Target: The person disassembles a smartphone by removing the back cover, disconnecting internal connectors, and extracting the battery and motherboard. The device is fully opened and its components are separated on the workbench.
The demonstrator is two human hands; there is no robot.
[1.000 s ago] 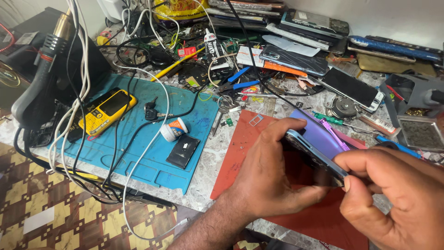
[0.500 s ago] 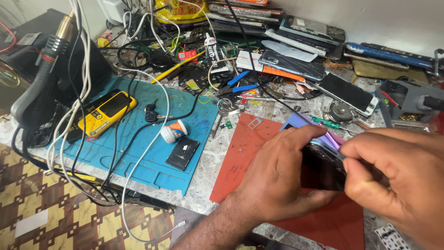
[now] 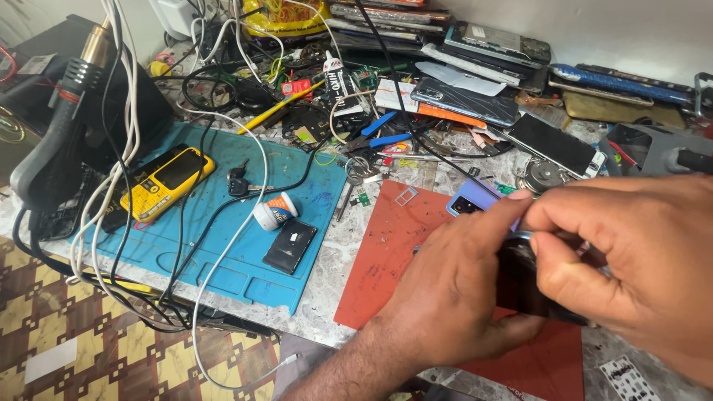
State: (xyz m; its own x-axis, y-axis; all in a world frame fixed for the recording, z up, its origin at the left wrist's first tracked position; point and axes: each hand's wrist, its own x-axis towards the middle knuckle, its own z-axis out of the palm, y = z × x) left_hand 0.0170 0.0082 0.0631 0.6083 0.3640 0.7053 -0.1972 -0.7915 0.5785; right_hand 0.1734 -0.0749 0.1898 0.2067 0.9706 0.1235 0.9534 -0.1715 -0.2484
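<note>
Both hands meet at the near right of the messy table, over a red mat. The left hand is wrapped around a dark phone, with its thumb under the phone and its fingers curled over the top. The right hand comes in from the right and pinches the top edge of the same phone between thumb and first finger. The phone is held just above the red mat, mostly hidden by the two hands.

Just behind the hands a purple phone back lies on the far edge of the red mat. To the left is a blue mat. On it lie a yellow phone, a small white tub and a flat black square piece. White and black wires cross the blue mat. At the far left stands a black hot air tool. Along the far side of the table lie more phones, screens and small tools in a heap.
</note>
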